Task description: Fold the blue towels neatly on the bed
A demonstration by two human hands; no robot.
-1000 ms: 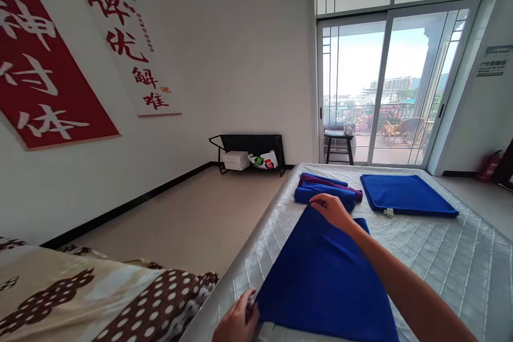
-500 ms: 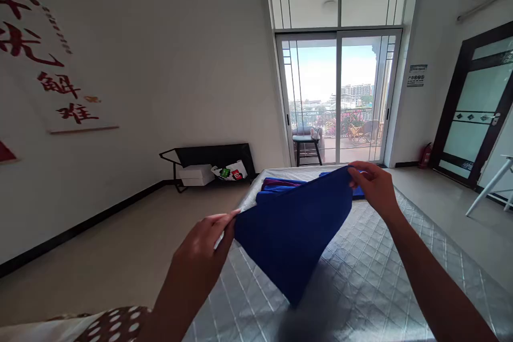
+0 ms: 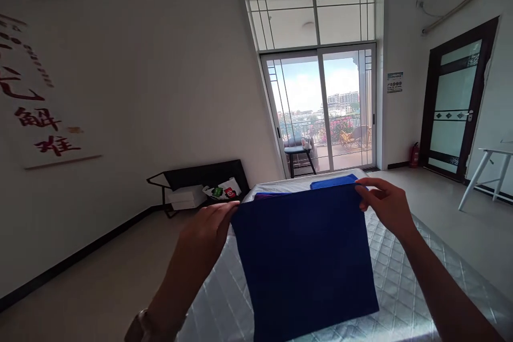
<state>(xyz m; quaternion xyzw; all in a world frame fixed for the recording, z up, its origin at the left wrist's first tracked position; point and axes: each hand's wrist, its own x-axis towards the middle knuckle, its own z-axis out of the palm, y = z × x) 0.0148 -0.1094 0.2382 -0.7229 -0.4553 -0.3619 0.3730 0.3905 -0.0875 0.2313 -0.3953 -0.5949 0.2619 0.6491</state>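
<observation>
A dark blue cloth [image 3: 304,256] hangs spread out in front of me above the quilted grey mattress [image 3: 404,278]. My left hand [image 3: 208,230] pinches its upper left corner. My right hand [image 3: 387,206] pinches its upper right corner. Both hands are closed on the cloth, which hangs flat and nearly square. Behind its top edge a folded blue cloth [image 3: 332,181] and a strip of a purple one [image 3: 266,196] show at the far end of the mattress; the rest of them is hidden.
A black rack [image 3: 200,176] with a white box and a bag stands on the floor by the left wall. Sliding glass doors [image 3: 320,109] lie beyond the mattress. A dark door [image 3: 455,101] and a white table leg [image 3: 476,179] are at right.
The cloth went from lying on the mattress to being lifted by two corners; it now hangs fully spread and level. My view has tilted up and turned to the right.
</observation>
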